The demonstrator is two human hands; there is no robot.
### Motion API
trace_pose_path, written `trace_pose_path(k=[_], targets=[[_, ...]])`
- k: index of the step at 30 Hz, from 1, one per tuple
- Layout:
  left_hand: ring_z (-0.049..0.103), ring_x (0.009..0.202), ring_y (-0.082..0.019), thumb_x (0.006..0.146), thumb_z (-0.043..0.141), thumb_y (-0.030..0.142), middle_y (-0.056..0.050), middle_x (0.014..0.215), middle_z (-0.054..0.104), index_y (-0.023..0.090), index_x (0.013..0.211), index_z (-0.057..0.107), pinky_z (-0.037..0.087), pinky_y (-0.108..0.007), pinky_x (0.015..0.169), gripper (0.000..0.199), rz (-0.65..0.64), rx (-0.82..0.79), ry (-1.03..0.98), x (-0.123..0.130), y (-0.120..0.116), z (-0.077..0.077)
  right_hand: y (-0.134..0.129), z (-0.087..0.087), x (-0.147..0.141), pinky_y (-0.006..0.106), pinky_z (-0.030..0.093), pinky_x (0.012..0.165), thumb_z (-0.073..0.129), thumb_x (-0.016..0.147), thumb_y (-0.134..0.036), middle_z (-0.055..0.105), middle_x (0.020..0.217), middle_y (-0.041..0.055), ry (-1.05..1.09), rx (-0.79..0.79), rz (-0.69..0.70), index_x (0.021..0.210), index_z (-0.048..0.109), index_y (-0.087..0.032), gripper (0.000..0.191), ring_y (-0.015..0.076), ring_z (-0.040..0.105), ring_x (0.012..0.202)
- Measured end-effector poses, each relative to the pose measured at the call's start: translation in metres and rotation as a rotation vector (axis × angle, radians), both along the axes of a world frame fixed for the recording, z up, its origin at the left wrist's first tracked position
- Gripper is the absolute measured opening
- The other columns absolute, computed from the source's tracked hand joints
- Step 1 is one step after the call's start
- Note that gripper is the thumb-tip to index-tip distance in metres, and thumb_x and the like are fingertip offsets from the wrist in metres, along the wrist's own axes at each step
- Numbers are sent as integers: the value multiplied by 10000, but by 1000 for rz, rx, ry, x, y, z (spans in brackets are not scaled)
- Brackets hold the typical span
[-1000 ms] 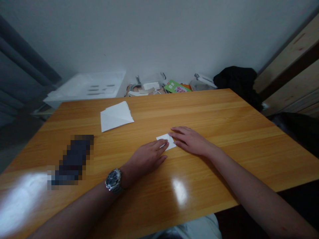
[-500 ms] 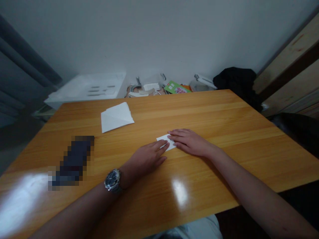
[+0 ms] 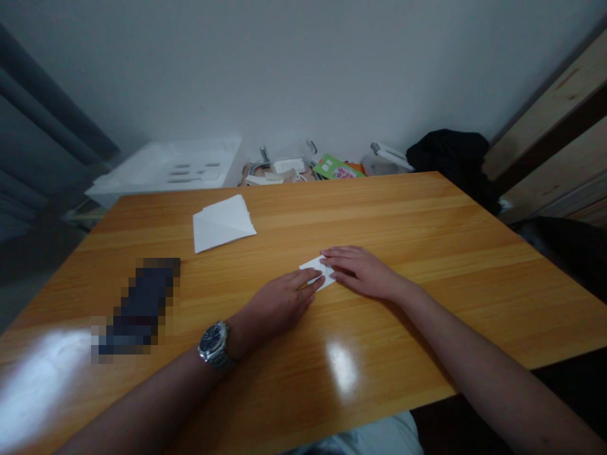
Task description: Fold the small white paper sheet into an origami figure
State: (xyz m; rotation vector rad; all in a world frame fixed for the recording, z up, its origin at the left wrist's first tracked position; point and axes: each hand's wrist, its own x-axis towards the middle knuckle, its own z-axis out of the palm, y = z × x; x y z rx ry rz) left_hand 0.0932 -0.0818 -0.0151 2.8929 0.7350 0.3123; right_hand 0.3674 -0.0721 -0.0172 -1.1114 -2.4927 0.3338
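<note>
A small piece of white paper (image 3: 313, 262), apparently folded, lies flat on the wooden table (image 3: 408, 221) in front of me. My left hand (image 3: 287, 297), with a metal watch (image 3: 214, 344) on its wrist, rests its outstretched fingertips on the paper's near left part. From the other side my right hand (image 3: 363, 272) lays its extended fingers over the paper's right edge. Both hands press from above and grip nothing. The fingers cover part of the paper.
A stack of white paper (image 3: 222, 224) lies at the back left of the table. A pixelated dark object (image 3: 142, 303) is at the left. Behind the far edge are a white tray-like panel (image 3: 190, 164), a green booklet (image 3: 336, 167), a lidded clear container (image 3: 389, 158) and black cloth (image 3: 448, 155).
My left fingers have shifted slightly right over the paper, and the thumb has drawn in under the hand. My right hand stays nearly where it was.
</note>
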Motion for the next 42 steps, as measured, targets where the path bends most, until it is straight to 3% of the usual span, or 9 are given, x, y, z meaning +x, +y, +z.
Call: trace_pose_path(k=[8,14,24,28,36,42], targets=[[519,1354,-253,1035,369,159,-128,1472,523,143,1479,437,474,-399,1128,449,-5,25,1,2,0,-2,-1,-3,-2,500,434,1117,563,997,-329,600,1451,81,26,-1,-14,1379,605,-285,387,249,550,1349],[564,1304,-260,1037,388,194,-118,1490,501,215,1515,397,542,-415,1047,478,30,14,17,1,-1,1,-5,-2,-14,490,460,1068,601,972,-437,658,1369,85,100,-5,-116,1282,656,-274,355,264,594,1279],[581,1266,-240,1024,389,159,-131,1391,569,136,1437,466,516,-383,1081,421,-23,50,13,2,-3,1,-1,-7,-16,485,447,1064,613,966,-305,676,1325,78,172,-20,-158,1254,657,-266,294,249,602,1240],[610,1212,-248,1032,382,164,-140,1375,592,117,1409,485,539,-388,1045,394,38,39,25,7,-8,6,1,-1,-8,444,481,1065,564,994,-290,671,1321,94,245,-64,-86,1251,672,-247,283,221,611,1238],[551,1304,-258,989,397,90,-142,1476,532,108,1455,447,491,-397,1102,469,34,43,50,9,-11,5,0,4,5,497,445,1109,533,1017,-297,588,1446,98,69,-31,9,1332,657,-286,338,255,541,1321],[531,1334,-271,1035,428,243,-131,1478,529,170,1480,442,490,-425,1101,452,60,38,64,11,-12,5,0,5,-1,478,465,1085,533,1018,-293,619,1404,101,34,3,-4,1327,664,-278,336,252,563,1282]])
